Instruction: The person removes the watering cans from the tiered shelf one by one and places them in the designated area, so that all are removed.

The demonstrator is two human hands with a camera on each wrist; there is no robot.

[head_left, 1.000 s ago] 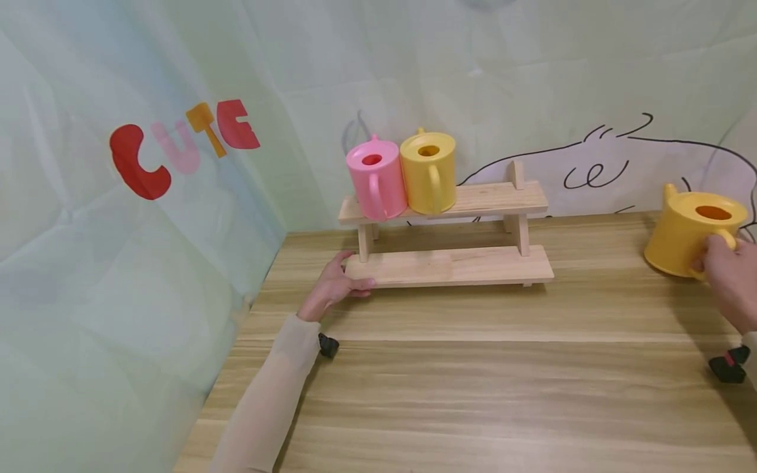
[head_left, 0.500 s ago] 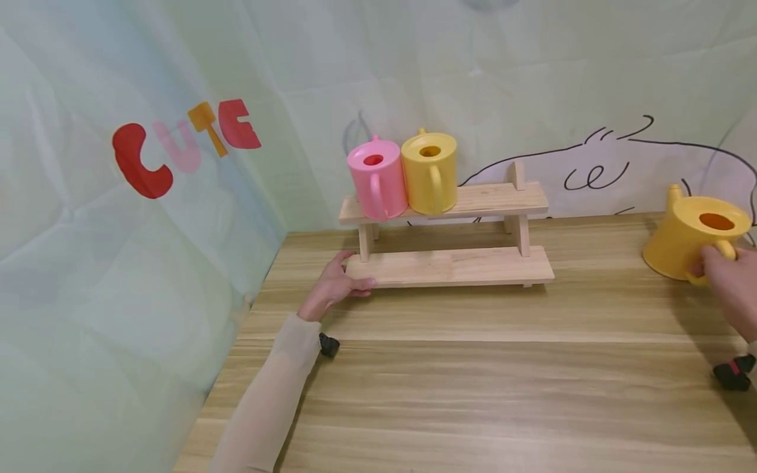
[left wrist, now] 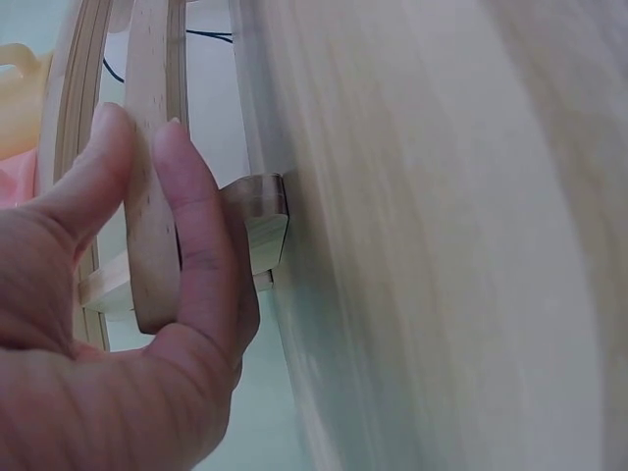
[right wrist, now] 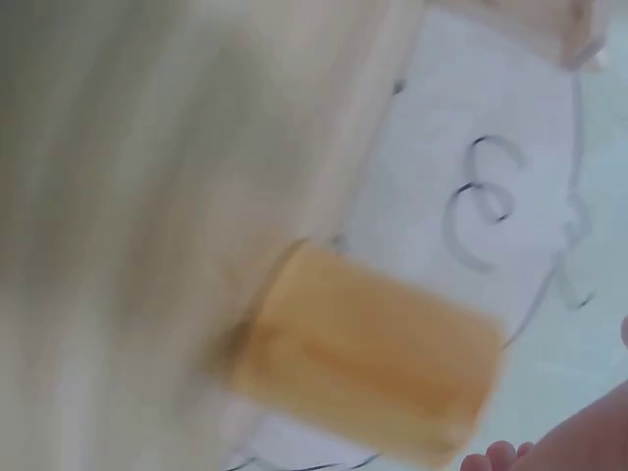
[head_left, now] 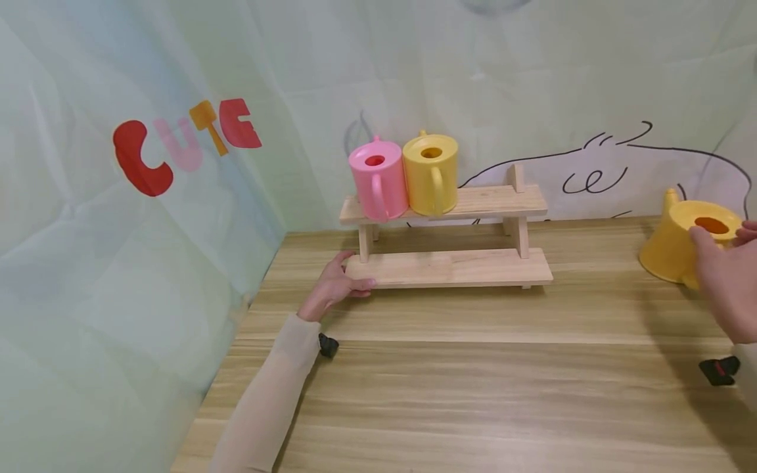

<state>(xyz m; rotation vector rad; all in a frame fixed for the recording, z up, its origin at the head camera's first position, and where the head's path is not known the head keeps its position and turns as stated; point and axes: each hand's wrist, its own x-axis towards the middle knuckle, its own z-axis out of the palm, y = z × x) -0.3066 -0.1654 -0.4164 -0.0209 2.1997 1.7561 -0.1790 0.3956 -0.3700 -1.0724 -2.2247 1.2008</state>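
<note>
A two-tier wooden shelf stands against the back wall. My left hand grips the left end of its lower board, and the left wrist view shows thumb and fingers on either side of that board. On the upper tier sit a pink watering can and a pale yellow watering can, side by side. Far right, a deeper yellow watering can is upright on the table. My right hand is at its handle side, fingers spread. In the blurred right wrist view this can appears apart from the fingertips.
The wood-grain table spreads in front of the shelf. A pale cloth backdrop hangs behind and at the left, with coloured letters and a black line drawing.
My right hand has let go of the deeper yellow watering can's handle and risen a little. That can has gone from slightly tilted to upright. The left hand stays put.
</note>
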